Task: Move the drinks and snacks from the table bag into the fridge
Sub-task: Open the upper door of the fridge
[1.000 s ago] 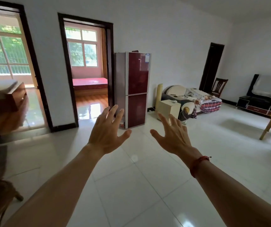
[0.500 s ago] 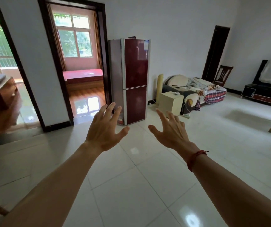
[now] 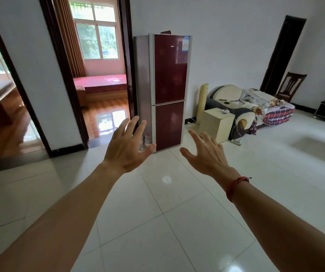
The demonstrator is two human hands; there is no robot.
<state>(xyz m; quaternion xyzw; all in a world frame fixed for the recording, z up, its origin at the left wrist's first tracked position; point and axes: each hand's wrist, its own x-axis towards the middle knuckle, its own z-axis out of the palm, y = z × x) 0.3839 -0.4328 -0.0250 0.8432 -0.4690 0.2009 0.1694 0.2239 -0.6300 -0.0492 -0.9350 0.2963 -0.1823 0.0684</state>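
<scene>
A tall dark-red two-door fridge (image 3: 169, 85) stands against the white far wall, both doors closed. Both my arms are stretched out in front of me over the tiled floor. My left hand (image 3: 127, 148) is open with fingers spread and holds nothing; it overlaps the fridge's lower left corner in view but is well short of it. My right hand (image 3: 206, 154), with a red string bracelet on its wrist, is open and empty too. No bag, table, drinks or snacks are in view.
A doorway (image 3: 98, 75) to a bedroom opens left of the fridge. A clear bottle (image 3: 147, 139) stands at the fridge's left foot. To the right are a cream cube box (image 3: 216, 124), a covered sofa (image 3: 255, 108), a wooden chair (image 3: 291, 85) and a dark doorway (image 3: 283, 54).
The view has moved closer to the fridge, which now looks larger and nearer. Both hands stay open and outstretched in much the same pose.
</scene>
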